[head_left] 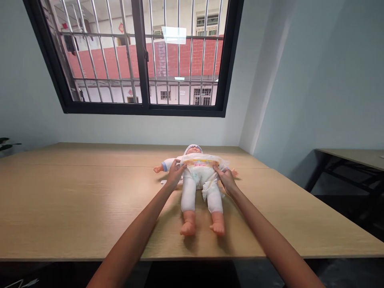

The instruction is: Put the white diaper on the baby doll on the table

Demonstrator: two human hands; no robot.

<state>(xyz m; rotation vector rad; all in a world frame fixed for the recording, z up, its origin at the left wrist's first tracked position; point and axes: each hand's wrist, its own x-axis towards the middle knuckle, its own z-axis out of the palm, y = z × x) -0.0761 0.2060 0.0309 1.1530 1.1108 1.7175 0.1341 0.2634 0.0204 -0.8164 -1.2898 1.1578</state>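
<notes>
Left hand [175, 172] and right hand [225, 178] each pinch a side of the diaper [200, 168] on the doll [199, 182] (supine on tabletop [75, 200]). Small white scrap [163, 182] just outside left grip, probably tape. Diaper print unreadable.

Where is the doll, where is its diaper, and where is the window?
doll [188, 195]: head view, on its white left-side leg.
diaper [200, 173]: head view, on the front panel.
window [141, 56]: head view, on the middle frame post.

Open worktop all round the doll

The doll [201, 180] is the only bulk on my worktop [75, 208]; wood lies bare to its left, right and below its feet. Just left of it sits a small white scrap [163, 182]; behind it, the wall.
</notes>
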